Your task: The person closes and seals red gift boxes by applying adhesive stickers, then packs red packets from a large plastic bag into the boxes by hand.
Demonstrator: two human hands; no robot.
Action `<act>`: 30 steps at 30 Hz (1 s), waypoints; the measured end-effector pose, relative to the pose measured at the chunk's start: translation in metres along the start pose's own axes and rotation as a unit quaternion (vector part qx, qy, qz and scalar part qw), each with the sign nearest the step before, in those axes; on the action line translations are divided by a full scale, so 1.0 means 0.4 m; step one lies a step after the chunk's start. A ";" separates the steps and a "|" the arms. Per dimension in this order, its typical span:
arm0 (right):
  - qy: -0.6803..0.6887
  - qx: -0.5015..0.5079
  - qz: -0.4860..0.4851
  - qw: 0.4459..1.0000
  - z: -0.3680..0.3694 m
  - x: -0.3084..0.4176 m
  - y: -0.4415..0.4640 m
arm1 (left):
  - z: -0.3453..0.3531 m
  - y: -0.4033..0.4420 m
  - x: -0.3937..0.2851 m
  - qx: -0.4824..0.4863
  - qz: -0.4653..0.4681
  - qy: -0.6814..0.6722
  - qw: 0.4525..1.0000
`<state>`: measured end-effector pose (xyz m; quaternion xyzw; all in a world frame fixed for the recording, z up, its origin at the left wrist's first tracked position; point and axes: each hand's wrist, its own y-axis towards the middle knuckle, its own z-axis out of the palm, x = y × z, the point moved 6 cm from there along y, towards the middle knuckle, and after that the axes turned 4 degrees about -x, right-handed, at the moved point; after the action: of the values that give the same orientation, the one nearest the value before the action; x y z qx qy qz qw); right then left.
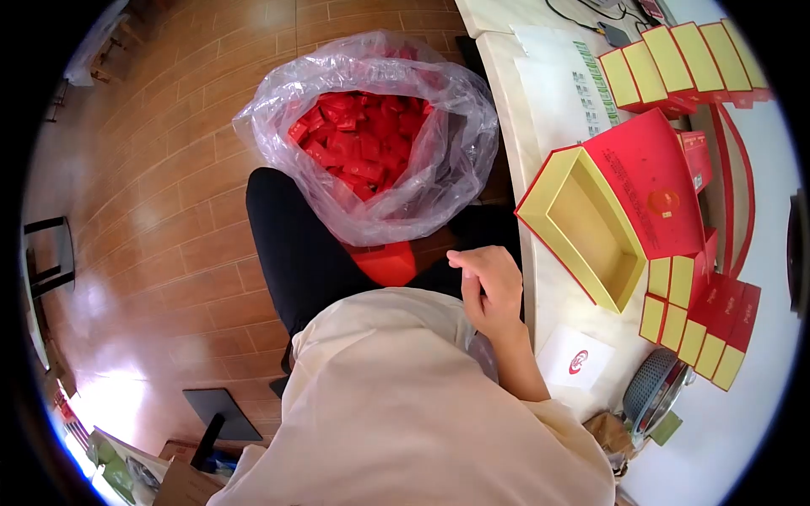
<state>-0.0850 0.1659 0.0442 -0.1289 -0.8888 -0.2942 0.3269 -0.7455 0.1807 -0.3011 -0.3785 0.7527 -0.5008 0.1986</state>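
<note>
My right hand (494, 287) is in front of my body, above my lap and left of the table edge. Its fingers are curled in and pressed together, and whatever they may hold is hidden from this side. My left hand is out of view. On the table to the right lies an open red box (645, 181) with a gold inside, tilted towards me. Ahead on the floor, a clear plastic bag (460, 143) stands wide open, filled with small red packets (363, 139).
Red-and-gold boxes (675, 63) line the far end of the table, and smaller ones (700, 329) stand at the right. A white card (576, 357) with a red emblem lies nearer me, beside a grey basket (650, 384). A red object (386, 263) sits between my legs.
</note>
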 end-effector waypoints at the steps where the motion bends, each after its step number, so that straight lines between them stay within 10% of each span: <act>1: -0.001 -0.001 0.009 1.000 -0.002 -0.012 -0.002 | 0.006 -0.002 -0.027 0.002 0.014 -0.009 1.000; 11: -0.019 -0.037 0.048 0.998 -0.014 -0.043 -0.030 | 0.022 -0.043 -0.317 0.014 0.135 -0.027 0.990; 30: -0.037 0.006 0.051 0.998 0.058 -0.045 -0.011 | 0.018 -0.029 -0.368 0.028 0.114 -0.001 0.993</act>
<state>-0.0851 0.1759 0.0164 -0.1824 -0.8944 -0.2667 0.3092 -0.6429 0.2870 -0.3054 -0.2850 0.7767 -0.4948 0.2657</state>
